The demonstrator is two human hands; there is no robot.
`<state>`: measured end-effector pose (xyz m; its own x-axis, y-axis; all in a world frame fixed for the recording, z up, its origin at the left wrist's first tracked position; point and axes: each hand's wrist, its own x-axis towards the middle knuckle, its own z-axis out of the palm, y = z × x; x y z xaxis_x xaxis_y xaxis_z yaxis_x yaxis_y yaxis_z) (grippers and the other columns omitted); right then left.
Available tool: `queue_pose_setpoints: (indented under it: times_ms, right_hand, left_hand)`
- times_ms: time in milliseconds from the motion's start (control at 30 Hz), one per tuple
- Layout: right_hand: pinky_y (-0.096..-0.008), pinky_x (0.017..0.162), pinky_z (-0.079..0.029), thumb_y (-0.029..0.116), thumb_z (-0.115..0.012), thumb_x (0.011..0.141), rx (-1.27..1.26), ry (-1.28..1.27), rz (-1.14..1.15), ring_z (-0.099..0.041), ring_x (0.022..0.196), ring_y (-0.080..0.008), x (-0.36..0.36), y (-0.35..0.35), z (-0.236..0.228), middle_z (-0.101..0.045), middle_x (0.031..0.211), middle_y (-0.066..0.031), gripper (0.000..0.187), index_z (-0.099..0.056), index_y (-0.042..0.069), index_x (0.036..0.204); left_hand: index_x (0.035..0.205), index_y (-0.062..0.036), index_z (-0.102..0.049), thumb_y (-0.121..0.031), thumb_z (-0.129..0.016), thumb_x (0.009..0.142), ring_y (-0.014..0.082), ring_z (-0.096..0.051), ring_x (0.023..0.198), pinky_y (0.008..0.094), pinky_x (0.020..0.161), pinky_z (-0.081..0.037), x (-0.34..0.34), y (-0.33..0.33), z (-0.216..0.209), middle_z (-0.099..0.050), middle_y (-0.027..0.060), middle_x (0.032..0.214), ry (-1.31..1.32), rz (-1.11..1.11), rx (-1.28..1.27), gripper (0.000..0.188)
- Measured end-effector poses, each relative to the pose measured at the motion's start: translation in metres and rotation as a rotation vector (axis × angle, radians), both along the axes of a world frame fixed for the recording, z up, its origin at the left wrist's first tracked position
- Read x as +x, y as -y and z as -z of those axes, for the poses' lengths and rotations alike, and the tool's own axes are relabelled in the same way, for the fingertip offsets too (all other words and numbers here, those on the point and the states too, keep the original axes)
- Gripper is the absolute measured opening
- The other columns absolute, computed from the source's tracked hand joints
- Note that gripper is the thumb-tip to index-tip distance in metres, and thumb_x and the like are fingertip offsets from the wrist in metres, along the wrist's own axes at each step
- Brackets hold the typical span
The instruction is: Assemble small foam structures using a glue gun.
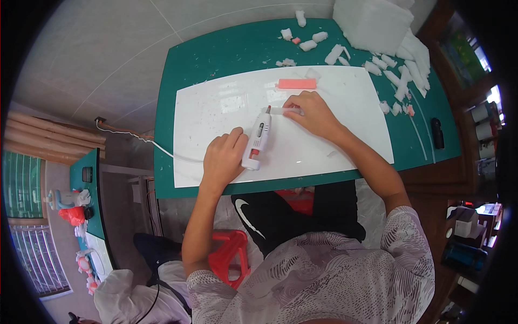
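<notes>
My left hand (pixel 224 156) is closed at the side of a white hot glue gun (pixel 260 137), apparently round its handle, which the fingers hide. The gun's reddish-brown nozzle points away from me. Just right of the nozzle, my right hand (pixel 310 113) pinches a small whitish strip (pixel 277 110), its left end close to the tip. Both hands are over a glossy white board (pixel 216 108). Beyond the right hand lies a pink rectangular foam block (pixel 297 83), with a pale scrap behind it.
The board rests on a green tabletop (pixel 167 129). White foam pieces (pixel 308 45) and a large white block (pixel 372 27) occupy the far right. A black object (pixel 437 133) lies near two thin clear sticks (pixel 418 129). A white cord (pixel 164 150) crosses the left edge.
</notes>
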<state>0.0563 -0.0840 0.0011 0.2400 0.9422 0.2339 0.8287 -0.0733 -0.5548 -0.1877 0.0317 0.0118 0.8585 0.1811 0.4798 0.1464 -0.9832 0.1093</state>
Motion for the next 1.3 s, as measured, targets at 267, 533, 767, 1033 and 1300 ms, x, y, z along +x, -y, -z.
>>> queue_pose_setpoints:
  times_ms: [267, 533, 767, 1033, 1300]
  right_hand:
    - [-0.0377, 0.085, -0.044, 0.022, -0.07, 0.085, 0.0, 0.004, 0.015, -0.057, 0.094, -0.0275, -0.001, 0.001, 0.001, -0.067, 0.092, -0.0119, 0.019, -0.069, 0.006, 0.095]
    - [-0.0378, 0.083, -0.043, 0.023, -0.071, 0.084, 0.001, -0.014, -0.005, -0.057, 0.093, -0.0276, -0.002, 0.003, -0.001, -0.066, 0.09, -0.012, 0.02, -0.069, 0.005, 0.094]
    - [-0.0377, 0.083, -0.043, 0.022, -0.071, 0.084, 0.017, 0.01, -0.029, -0.057, 0.093, -0.0276, -0.001, 0.001, 0.001, -0.066, 0.09, -0.0117, 0.019, -0.069, 0.005, 0.093]
    - [-0.038, 0.08, -0.045, 0.021, -0.071, 0.084, 0.072, 0.034, -0.042, -0.058, 0.087, -0.0281, 0.001, 0.001, 0.004, -0.066, 0.087, -0.0127, 0.019, -0.069, 0.004, 0.092]
    - [-0.0378, 0.078, -0.046, 0.022, -0.072, 0.084, 0.036, -0.004, -0.038, -0.06, 0.087, -0.0281, 0.002, 0.001, 0.003, -0.067, 0.088, -0.0134, 0.02, -0.07, 0.003, 0.092]
  left_hand:
    - [0.082, -0.0036, -0.054, -0.01, -0.068, 0.065, 0.0238, -0.057, 0.067, 0.0366, 0.059, -0.047, 0.011, 0.01, 0.011, -0.057, 0.0099, 0.092, -0.044, -0.039, 0.027, 0.023]
    - [0.077, -0.0055, -0.051, -0.007, -0.065, 0.065, 0.0225, -0.054, 0.062, 0.0349, 0.056, -0.045, 0.018, 0.013, 0.01, -0.051, 0.0074, 0.081, -0.045, -0.052, 0.058, 0.019]
    - [0.078, -0.0058, -0.051, -0.007, -0.066, 0.065, 0.0229, -0.054, 0.062, 0.0353, 0.056, -0.045, 0.016, 0.015, 0.014, -0.05, 0.0071, 0.079, -0.055, -0.056, 0.05, 0.019]
    - [0.077, -0.0059, -0.052, -0.005, -0.064, 0.065, 0.0229, -0.054, 0.062, 0.0354, 0.056, -0.045, 0.017, 0.015, 0.016, -0.05, 0.0071, 0.079, -0.084, -0.062, 0.063, 0.018]
    - [0.077, -0.0056, -0.052, -0.003, -0.062, 0.065, 0.0231, -0.054, 0.062, 0.0363, 0.057, -0.046, 0.018, 0.016, 0.016, -0.05, 0.0074, 0.079, -0.11, -0.068, 0.066, 0.015]
